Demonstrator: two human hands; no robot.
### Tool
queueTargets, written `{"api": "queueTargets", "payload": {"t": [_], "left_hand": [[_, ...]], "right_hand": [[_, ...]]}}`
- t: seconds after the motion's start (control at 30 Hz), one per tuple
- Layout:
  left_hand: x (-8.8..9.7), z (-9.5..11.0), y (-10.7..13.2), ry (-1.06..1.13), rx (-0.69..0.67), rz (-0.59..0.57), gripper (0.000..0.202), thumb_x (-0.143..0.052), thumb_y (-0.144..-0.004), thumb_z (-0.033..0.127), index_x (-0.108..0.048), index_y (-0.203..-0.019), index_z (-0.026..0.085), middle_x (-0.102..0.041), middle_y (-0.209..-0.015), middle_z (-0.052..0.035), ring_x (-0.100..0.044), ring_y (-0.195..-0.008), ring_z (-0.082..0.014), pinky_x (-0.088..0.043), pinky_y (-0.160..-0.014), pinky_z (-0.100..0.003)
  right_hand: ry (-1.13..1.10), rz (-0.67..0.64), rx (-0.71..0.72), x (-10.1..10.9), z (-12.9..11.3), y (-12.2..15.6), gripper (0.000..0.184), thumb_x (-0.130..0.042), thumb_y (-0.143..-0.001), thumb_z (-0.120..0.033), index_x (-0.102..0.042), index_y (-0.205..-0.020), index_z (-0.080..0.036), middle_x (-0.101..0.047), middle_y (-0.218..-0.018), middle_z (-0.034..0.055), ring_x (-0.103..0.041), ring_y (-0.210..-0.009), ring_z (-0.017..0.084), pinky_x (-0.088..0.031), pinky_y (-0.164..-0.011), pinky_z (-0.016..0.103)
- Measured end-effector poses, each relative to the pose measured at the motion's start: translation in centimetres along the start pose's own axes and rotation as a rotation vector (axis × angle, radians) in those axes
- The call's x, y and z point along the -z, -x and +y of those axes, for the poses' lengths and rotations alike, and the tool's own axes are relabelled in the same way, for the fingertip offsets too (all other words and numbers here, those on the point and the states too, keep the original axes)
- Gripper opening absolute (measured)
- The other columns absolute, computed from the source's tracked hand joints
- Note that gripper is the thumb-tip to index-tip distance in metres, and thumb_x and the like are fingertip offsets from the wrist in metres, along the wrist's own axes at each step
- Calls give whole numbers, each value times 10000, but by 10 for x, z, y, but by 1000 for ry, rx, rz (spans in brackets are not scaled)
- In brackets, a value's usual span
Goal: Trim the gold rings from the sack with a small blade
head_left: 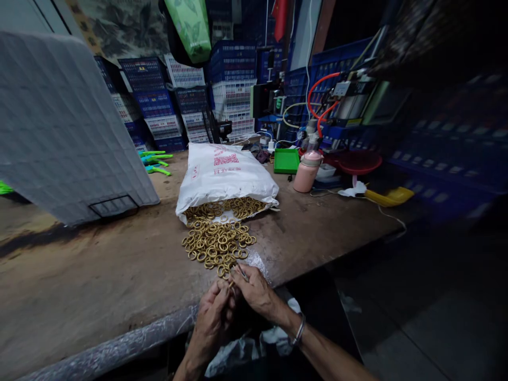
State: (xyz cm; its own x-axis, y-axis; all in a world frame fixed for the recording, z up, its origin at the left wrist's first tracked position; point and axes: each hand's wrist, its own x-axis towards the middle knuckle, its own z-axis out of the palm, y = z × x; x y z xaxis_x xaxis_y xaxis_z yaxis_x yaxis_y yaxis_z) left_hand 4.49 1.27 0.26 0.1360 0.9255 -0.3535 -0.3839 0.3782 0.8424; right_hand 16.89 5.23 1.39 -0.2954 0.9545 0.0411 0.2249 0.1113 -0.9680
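At the table's front edge, my left hand [214, 309] pinches a brass-coloured ring [231, 284] between thumb and fingertips. Close against it, my right hand [257, 291] is closed around a small, thin metal tool [242, 272]; its kind is not clear, and its tip is hidden near the ring. Just beyond my fingers lies a loose pile of brass rings [218, 243]. It spills from the open mouth of a white woven sack [226, 172] with red print, lying on its side.
A tall quilted grey-white panel [71, 127] stands at the left on the brown table [119, 275]. Behind the sack are a green tray [286, 161] and a pink bottle [307, 172]. A yellow scoop-like piece [391, 197] lies to the right. Stacked crates [234, 74] line the back.
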Motion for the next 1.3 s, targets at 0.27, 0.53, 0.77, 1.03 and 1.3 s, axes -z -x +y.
{"api": "queueTargets", "payload": {"t": [0.27, 0.53, 0.77, 1.03, 1.3], "left_hand": [[6, -2, 1, -22, -55, 28, 284, -592, -702, 438, -471, -692, 181, -463, -533, 68, -320, -385, -26, -216, -379, -157], [7, -4, 0, -24, -109, -14, 267, -594, -705, 420, -467, -701, 185, -390, -474, 89, -291, -393, -36, -223, -396, -157], [3, 2, 6, -136, -122, 47, 362, -593, -659, 515, -450, -650, 183, -384, -457, 85, -286, -374, -38, -216, -380, -162], [2, 2, 10, -205, -152, 81, 353, -598, -659, 507, -485, -639, 173, -418, -484, 67, -324, -407, -44, -247, -403, -162], [-6, 9, 24, -135, -7, 34, 357, -598, -658, 512, -472, -626, 180, -451, -478, 64, -308, -362, -30, -225, -366, -158]], "right_hand": [[350, -63, 88, -1, 1, 9, 167, -413, -700, -89, -504, -792, -196, -555, -684, -14, -498, -641, 109, -334, -603, 198], [681, -110, 100, -6, 6, 15, 307, -376, -617, -46, -479, -861, -202, -568, -731, 13, -495, -666, 142, -297, -598, 231], [718, -76, 118, -8, 5, 16, 297, -363, -632, -46, -463, -862, -204, -574, -734, 5, -503, -654, 143, -280, -587, 240], [724, -152, 55, -4, -2, 19, 289, -391, -652, -57, -476, -888, -200, -589, -756, 12, -532, -691, 142, -299, -603, 228], [881, 8, -60, 3, 18, 6, 283, -377, -692, -47, -487, -914, -184, -612, -743, 33, -555, -658, 152, -273, -567, 246]]}}
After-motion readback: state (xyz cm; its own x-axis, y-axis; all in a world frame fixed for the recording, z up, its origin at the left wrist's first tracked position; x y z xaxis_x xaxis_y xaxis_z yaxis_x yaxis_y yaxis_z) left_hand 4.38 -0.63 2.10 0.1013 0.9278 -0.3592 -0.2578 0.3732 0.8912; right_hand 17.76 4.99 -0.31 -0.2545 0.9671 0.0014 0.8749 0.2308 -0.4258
